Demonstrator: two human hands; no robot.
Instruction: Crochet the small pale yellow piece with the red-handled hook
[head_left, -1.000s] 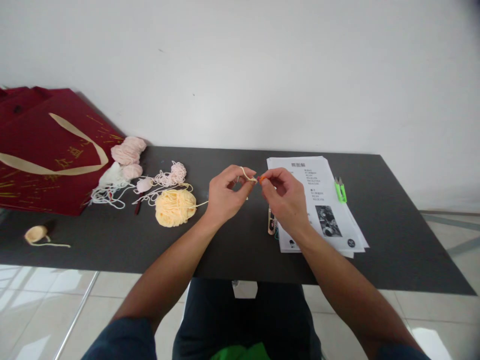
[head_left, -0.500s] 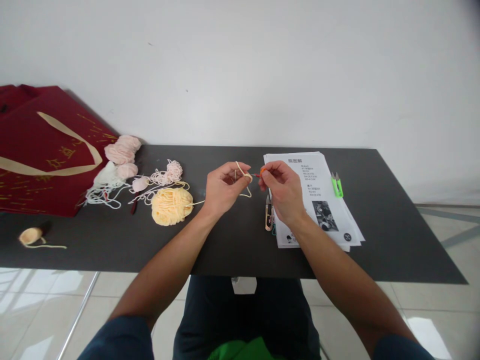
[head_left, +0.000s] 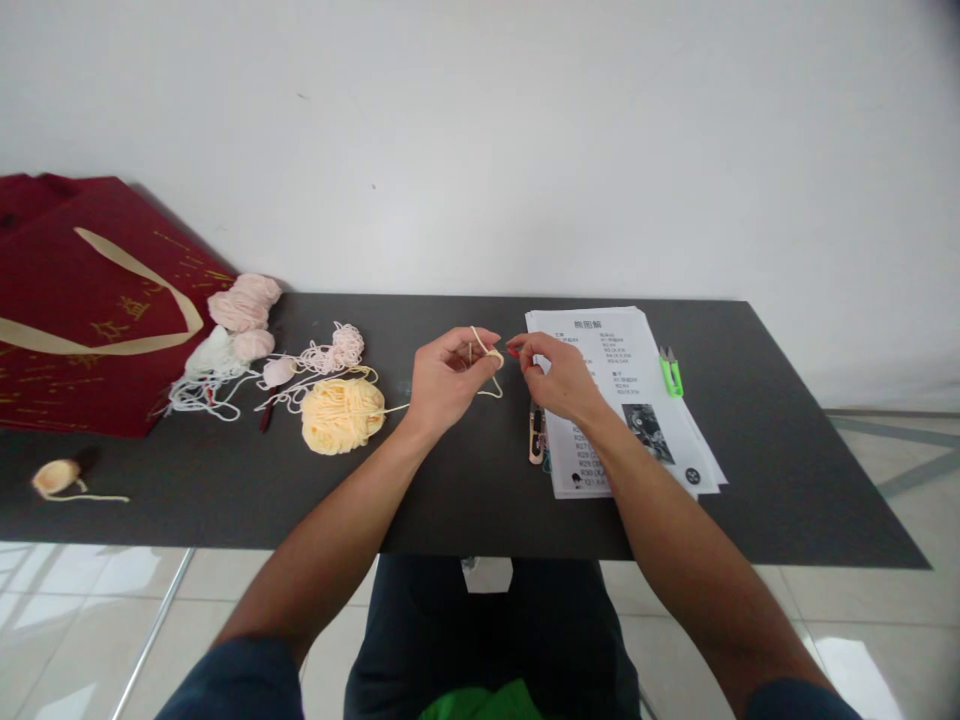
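Note:
My left hand [head_left: 448,378] is raised over the table, its thumb and fingers closed on a strand of cream yarn [head_left: 491,352] that loops around the fingertips. From this hand the strand runs back left to a pale yellow yarn ball [head_left: 343,415] on the table. Just to the right, apart from the loop, my right hand [head_left: 559,375] pinches a small red piece [head_left: 513,351] between its fingertips; most of it is hidden, so its kind is unclear. Printed sheets [head_left: 637,350] lie under and beyond the right hand.
Green thread snips [head_left: 671,373] lie on the sheets' right edge, and a beige-handled tool [head_left: 536,435] at their left. Pink and white yarn [head_left: 244,302] rests by a dark red bag [head_left: 82,290]. A small cream crocheted piece [head_left: 56,477] sits front left. A wall stands behind the table.
My right hand has turned and its fingers have shifted around the red piece, which now shows less. The left hand keeps its hold on the yarn, almost still.

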